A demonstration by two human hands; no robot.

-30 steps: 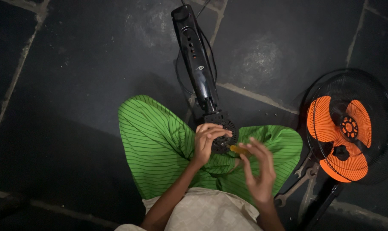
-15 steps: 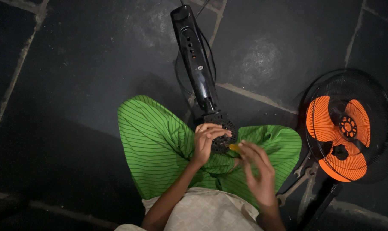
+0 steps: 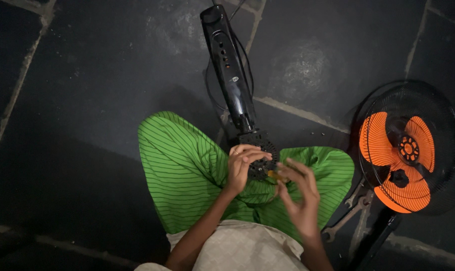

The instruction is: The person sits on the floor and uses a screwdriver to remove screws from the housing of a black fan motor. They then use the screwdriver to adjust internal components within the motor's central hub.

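I see no packages, signs or screens. Only label: small pale round mark [image 3: 234, 79] on black fan column [image 3: 227, 65], below its row of buttons, lying on dark floor.

Left hand [image 3: 243, 163] covering near side of round black slotted plastic fan base [image 3: 261, 153]; grip underneath not showing. Small yellowish object [image 3: 276, 175] at right hand [image 3: 298, 193] fingertips too small to identify. Grey metal pliers [image 3: 349, 213] lying half under green striped fabric [image 3: 187, 170]. Black stand [image 3: 373, 240] of orange-bladed fan running off bottom edge.
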